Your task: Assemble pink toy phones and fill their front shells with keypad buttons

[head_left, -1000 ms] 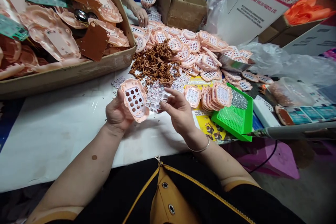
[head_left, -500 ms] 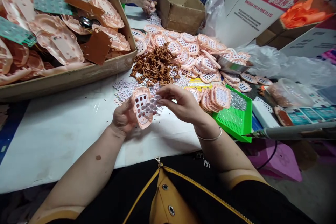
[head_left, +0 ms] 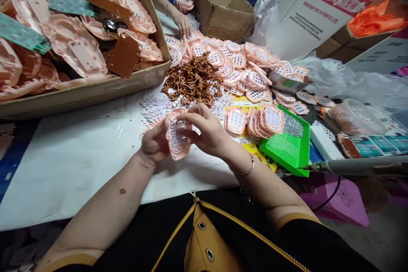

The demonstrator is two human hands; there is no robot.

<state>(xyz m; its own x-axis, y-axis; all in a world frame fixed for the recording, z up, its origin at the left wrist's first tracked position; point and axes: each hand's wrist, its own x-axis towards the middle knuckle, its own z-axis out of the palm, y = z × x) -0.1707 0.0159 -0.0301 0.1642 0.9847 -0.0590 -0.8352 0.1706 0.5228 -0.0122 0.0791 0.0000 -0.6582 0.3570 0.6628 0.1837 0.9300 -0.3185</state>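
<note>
My left hand (head_left: 154, 142) is closed on the left edge of a pink plastic shell (head_left: 178, 153), held tilted above the table. A pale rubber keypad (head_left: 177, 131) lies over the holes of that shell. My right hand (head_left: 204, 129) reaches across from the right, fingers bent and apart, with fingertips at the keypad's upper right part; they hide some of it. Behind my hands lie many small pale keypad pieces (head_left: 153, 108) and a heap of brown rubbery parts (head_left: 191, 78). To the right stand stacked pink shells (head_left: 272, 120) with keypads in them.
A cardboard box (head_left: 127, 87) of pink shells fills the left. More shells (head_left: 234, 61) are heaped at the back. A green tray (head_left: 283, 148) with small metal parts sits right, near a pen-like tool (head_left: 350, 164). Across the table, a co-worker's hand (head_left: 182, 21) reaches down.
The keypad, pinched in my right hand before, now lies against the shell. My right fingers have moved left and spread over it. The co-worker's hands have separated, one now holding a pink shell.
</note>
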